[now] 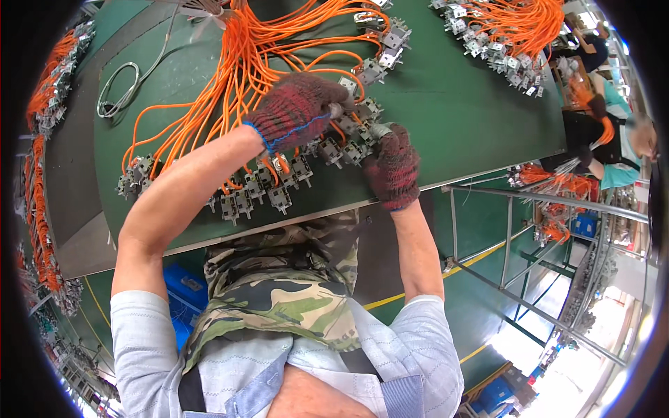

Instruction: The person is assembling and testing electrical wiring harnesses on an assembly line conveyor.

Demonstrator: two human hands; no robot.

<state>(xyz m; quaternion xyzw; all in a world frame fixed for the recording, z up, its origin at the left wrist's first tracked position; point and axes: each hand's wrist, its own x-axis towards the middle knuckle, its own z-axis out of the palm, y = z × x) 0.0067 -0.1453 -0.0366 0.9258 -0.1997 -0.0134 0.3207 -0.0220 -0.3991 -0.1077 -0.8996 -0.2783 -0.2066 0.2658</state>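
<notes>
A bundle of orange cables (240, 49) fans out over the green table, each ending in a small grey block with metal tabs. My left hand (296, 111), in a dark red knit glove with blue trim, reaches over the cables with its fingers curled together among the blocks; whatever is between the fingertips is hidden. My right hand (396, 168), also gloved, is closed beside a cluster of grey blocks (355, 150) at the right of the fan. Its fingertips meet near these blocks, and I cannot make out what they grip. More blocks (258, 188) lie along the near edge.
The green table (460, 125) ends at a metal edge in front of me. A second orange cable bundle (519, 28) lies at its far right. A coiled grey cable (125, 90) rests at left. Metal rails (509, 244) stand at right, where another person (620, 139) holds orange cables.
</notes>
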